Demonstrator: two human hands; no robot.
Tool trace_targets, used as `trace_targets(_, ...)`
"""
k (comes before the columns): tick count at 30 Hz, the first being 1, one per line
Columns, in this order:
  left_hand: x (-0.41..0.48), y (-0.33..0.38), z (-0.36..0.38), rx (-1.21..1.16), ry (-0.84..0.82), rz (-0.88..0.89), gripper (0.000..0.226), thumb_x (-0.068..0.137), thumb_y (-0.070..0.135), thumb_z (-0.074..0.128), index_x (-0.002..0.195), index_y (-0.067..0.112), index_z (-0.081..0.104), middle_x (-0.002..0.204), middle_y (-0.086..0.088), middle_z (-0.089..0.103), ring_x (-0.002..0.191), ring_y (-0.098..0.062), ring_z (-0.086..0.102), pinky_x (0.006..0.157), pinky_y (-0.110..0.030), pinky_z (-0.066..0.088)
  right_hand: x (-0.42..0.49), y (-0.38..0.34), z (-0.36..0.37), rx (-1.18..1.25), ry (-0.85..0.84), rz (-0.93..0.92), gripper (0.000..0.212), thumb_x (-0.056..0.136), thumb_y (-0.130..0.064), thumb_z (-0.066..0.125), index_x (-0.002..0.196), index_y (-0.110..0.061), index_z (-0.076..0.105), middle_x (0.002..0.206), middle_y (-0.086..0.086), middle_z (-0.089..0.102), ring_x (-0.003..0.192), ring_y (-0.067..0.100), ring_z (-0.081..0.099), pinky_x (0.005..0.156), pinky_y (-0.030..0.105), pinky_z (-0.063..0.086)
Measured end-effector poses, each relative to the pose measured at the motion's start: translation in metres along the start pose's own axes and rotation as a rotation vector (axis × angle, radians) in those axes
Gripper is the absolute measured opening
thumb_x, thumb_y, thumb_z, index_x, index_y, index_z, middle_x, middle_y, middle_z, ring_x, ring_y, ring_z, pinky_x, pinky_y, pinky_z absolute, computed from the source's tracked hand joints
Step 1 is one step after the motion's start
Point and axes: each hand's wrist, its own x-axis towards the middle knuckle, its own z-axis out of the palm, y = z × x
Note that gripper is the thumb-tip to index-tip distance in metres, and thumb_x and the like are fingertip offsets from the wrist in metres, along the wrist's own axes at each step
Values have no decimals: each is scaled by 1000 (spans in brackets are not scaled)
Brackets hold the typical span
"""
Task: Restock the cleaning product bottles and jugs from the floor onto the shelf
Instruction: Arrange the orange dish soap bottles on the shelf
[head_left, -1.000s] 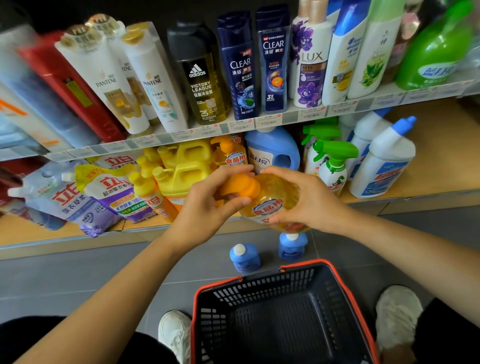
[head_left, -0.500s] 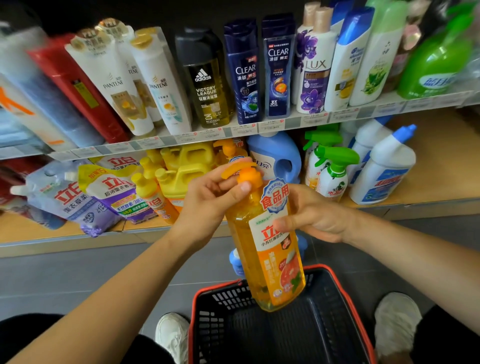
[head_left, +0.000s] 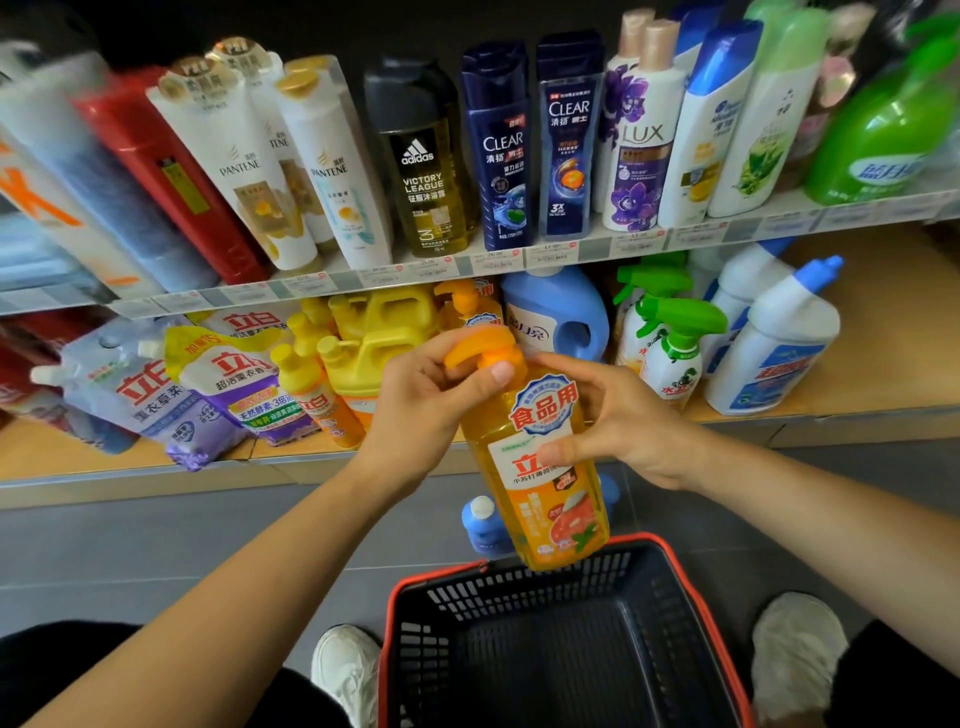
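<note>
1. The left hand (head_left: 426, 410) curls round the orange pump (head_left: 478, 348) on top of the bottle (head_left: 556, 509). The right hand (head_left: 618, 431) holds the bottle's side, with its thumb on the label. Both hands grasp it.
2. The bottle hangs upright in the air between the two hands. It is over the far rim of the basket (head_left: 691, 587) and in front of the shelf (head_left: 893, 338). It is not on the shelf yet.
3. I think the step is to carry this bottle to its place. A twin (head_left: 470, 306) stands just past the left hand, between the yellow jugs (head_left: 384, 332) and the blue jug (head_left: 556, 317).
4. The next move likely calls for a push away from the body. Then the bottle goes down flat in front of the twin, and both hands let go.
5. Mind two edges. The shelf's front lip is just below and past the hands, so the bottle's bottom must go over it. The top shelf (head_left: 519, 260) is above the hands, so the pump must go under it.
6. The spot by the twin looks tight, with jugs close on both sides. Far to the right of the right hand, past the white bottles (head_left: 779, 353), there is bare wood with lots of room.
7. A small blue bottle (head_left: 480, 525) sits on the floor under the hands. I think it goes up later.
</note>
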Motion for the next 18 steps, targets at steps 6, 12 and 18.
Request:
trace_targets(6,5,-2,-8,-57,-109,-56,36,93,24,61,128,14,64,117,-7,75,111,-26,70,87,-34,59,-3,0,-2,152,-100,56,63,68,-2,80,127,-14,61,125,17,67,117,32,64,89,39,56)
trace_targets(12,5,-9,-8,-112,-142,-148,32,95,36,58,125,34,70,128,-5,71,120,-24,66,92,-31,56,-4,1,-4,225,-102,103,68,67,-7,80,130,-7,56,131,24,62,119,36,62,91,42,55)
trace_targets(18,-7,-32,-6,-62,-116,-282,49,90,54,60,136,39,60,134,5,67,121,-15,65,86,-26,55,-2,-1,-6,150,143,33,59,64,-10,81,120,-16,64,115,12,73,109,31,69,84,38,57)
